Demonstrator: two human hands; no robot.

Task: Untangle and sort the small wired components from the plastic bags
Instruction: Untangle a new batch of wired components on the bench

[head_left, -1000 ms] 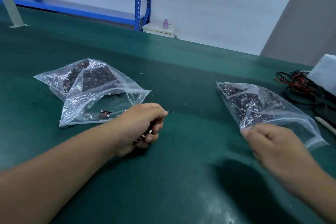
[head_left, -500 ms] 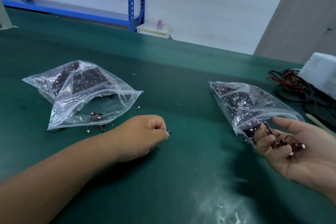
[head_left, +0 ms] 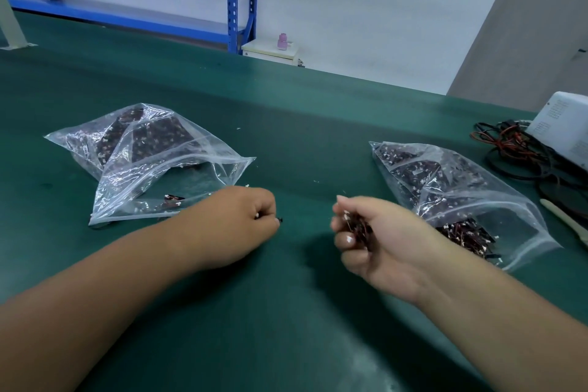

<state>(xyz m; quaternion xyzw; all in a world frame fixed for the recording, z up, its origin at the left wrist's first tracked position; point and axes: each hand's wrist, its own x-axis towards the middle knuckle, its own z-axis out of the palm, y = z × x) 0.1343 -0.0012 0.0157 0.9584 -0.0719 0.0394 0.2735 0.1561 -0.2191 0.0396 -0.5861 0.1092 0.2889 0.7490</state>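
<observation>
- Components: a tangled bunch of dark red and black wires with small white plugs, held in the right hand just above the worktop, between the two bags.
- Fingers of the right hand: curled round the bunch, palm turned to the left, thumb over the top of the wires.
- Position of the left hand: on the worktop, knuckles up. Its fingers are curled tight, and a small dark piece pokes out at the fingertips, pinched there.
- Spacing: the two hands are near each other but apart.
- Condition of the left bag: clear plastic with a zip strip, lying on the worktop just beyond the left hand. A dark mass of components fills its far end and a few loose ones lie near the mouth. Whether this is one bag or two overlapped, I cannot tell.
- Condition of the right bag: clear plastic, lying just behind the right hand, mouth open toward the person. Components are packed at the far end, with a clump at the mouth.
- Right edge of worktop: a white box, with coiled black and red cables beside it; a white stick lies near the right bag.
- Beyond the worktop: a blue rack and a pink bottle standing on a white cabinet.
</observation>
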